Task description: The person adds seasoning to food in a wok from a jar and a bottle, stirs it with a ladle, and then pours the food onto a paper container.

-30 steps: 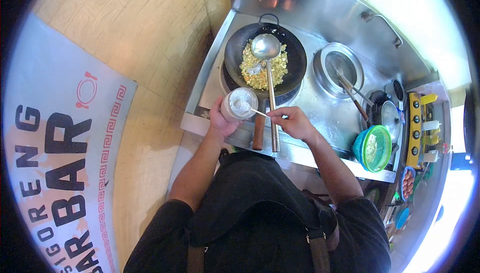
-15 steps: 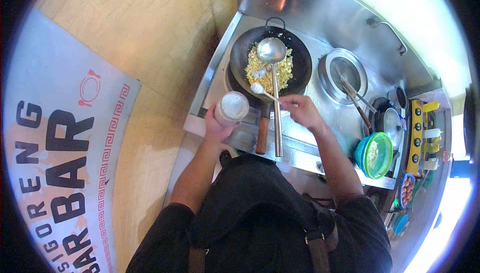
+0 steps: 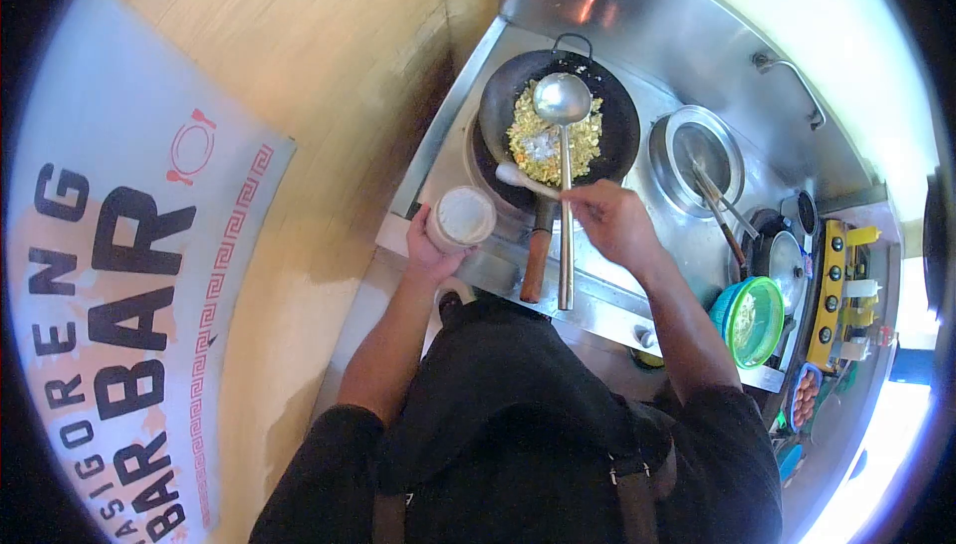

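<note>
My left hand (image 3: 432, 251) is wrapped round a small jar (image 3: 466, 216) of white powder, just left of the wok handle (image 3: 536, 263). With closed fingertips, my right hand (image 3: 615, 223) pinches a small spoon (image 3: 538, 187) by its end. The spoon's whitish bowl, slightly blurred, is at the near left rim of the black wok (image 3: 619, 141). Chopped yellowish food (image 3: 588, 146) lies in the wok, with a white powdery patch (image 3: 541, 148) on it. A steel ladle (image 3: 564, 99) rests across the food, its long handle passing beneath my right fingers in this view.
A round strainer over a pot (image 3: 739, 166) stands right of the wok. Farther right are a lidded pot (image 3: 782, 263), a green basket (image 3: 754, 323), several squeeze bottles (image 3: 862, 288) and a tray of eggs (image 3: 806, 397). A steel splashback (image 3: 647, 21) rises behind.
The view has shifted, so the stove appears farther right. The spoon has moved left relative to the wok, nearer the jar. The white patch on the food looks larger.
</note>
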The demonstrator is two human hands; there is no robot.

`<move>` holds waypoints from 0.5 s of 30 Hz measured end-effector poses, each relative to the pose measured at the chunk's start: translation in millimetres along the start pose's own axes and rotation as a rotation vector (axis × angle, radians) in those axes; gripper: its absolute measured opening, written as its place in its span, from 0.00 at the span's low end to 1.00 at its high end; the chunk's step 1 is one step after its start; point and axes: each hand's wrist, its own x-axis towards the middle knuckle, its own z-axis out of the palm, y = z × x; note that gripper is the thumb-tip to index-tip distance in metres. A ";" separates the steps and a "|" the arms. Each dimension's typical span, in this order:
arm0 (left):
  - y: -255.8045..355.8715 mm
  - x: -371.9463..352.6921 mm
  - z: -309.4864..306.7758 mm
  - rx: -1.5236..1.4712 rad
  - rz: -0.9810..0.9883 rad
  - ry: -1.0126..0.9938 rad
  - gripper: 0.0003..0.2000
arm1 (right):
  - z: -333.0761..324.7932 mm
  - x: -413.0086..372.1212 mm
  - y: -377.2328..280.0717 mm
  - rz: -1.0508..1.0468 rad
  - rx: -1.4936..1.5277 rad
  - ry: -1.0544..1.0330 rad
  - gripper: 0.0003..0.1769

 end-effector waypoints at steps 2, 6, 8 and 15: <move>-3.8 7.3 7.1 0.062 -0.014 -0.005 0.29 | -3.1 -6.8 -21.6 -0.027 -0.052 -0.039 0.11; -11.0 17.2 27.9 0.044 -0.058 -0.063 0.31 | -2.8 -9.0 -37.5 0.005 -0.238 -0.097 0.07; -14.1 19.6 37.9 0.027 -0.086 -0.069 0.31 | -1.6 -10.1 -36.9 0.037 -0.272 -0.120 0.07; -20.6 25.9 47.6 0.026 -0.116 -0.089 0.30 | 15.5 -14.4 0.4 0.150 0.064 -0.210 0.10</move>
